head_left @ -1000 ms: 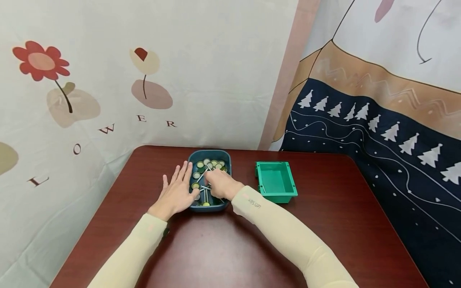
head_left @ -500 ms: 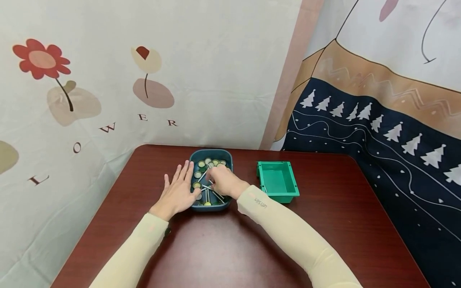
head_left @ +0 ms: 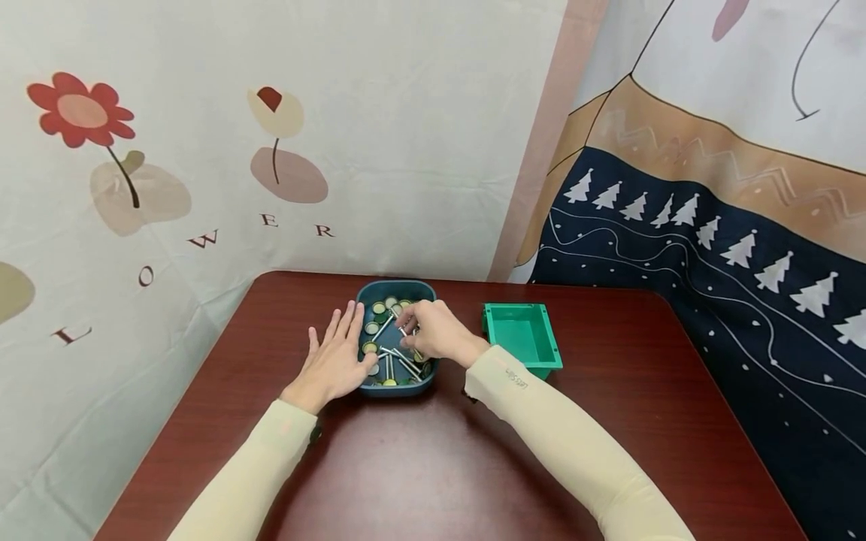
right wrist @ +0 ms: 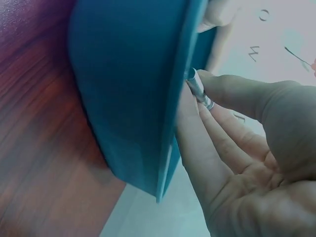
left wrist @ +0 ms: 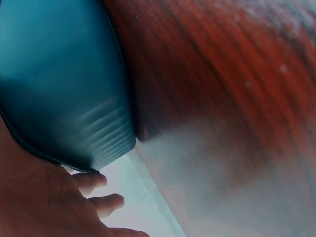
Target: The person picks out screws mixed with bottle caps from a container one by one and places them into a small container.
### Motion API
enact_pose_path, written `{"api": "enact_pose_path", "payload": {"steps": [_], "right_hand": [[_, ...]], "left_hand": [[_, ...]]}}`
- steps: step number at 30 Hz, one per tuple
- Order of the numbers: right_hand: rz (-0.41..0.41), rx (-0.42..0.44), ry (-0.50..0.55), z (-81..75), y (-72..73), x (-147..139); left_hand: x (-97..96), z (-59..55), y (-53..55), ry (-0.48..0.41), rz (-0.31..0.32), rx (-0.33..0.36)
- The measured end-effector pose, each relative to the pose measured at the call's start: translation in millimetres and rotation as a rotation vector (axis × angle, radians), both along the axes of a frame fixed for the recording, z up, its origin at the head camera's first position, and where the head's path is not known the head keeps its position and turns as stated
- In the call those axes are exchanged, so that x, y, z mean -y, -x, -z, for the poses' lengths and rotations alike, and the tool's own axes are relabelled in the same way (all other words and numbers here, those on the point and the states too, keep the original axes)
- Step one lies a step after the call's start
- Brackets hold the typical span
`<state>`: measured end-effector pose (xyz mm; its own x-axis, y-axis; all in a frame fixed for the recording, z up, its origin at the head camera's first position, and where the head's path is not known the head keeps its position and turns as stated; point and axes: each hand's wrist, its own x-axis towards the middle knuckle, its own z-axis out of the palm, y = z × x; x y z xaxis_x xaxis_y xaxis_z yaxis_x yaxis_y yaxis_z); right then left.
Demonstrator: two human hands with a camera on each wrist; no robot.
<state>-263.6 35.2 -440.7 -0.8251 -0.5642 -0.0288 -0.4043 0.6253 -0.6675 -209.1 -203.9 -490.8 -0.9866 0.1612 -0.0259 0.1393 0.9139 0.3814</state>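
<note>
A dark blue bin [head_left: 398, 287] near the table's far edge holds several round bottle caps [head_left: 372, 328] and several long silver screws [head_left: 408, 366]. My left hand [head_left: 329, 362] rests against its left side, fingers spread and straight, thumb over the near-left rim. In the left wrist view the bin's outer wall [left wrist: 59, 74] lies beside the palm. My right hand [head_left: 440, 330] is above the bin's right side. Thumb and fingers pinch a silver metal screw [right wrist: 199, 91], seen at the rim in the right wrist view; part of it is hidden by the fingers.
A green rectangular tray [head_left: 521, 338] stands on the table to the right of the bin, just beyond my right forearm. The dark red table [head_left: 392, 466] reaches a printed curtain [head_left: 406, 150] behind it.
My right hand has lifted from among the screws and moved right toward the bin's right rim, a screw in its fingers. The left hand has stayed in place.
</note>
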Motion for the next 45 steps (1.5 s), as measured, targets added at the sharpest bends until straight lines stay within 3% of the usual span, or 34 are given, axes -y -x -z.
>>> {"api": "enact_pose_path", "payload": {"steps": [4,17,45], "right_hand": [[0.018,0.055,0.055,-7.2,-1.3,-10],[0.057,0.089,0.1,-21.2,-3.4,-35],[0.085,0.151,0.164,-23.5,-1.4,-72]], "left_hand": [[0.4,0.0,1.6,-0.003,-0.001,0.003],[0.4,-2.3,1.5,-0.009,-0.003,-0.011],[-0.3,2.4,0.6,-0.008,-0.001,0.003]]}}
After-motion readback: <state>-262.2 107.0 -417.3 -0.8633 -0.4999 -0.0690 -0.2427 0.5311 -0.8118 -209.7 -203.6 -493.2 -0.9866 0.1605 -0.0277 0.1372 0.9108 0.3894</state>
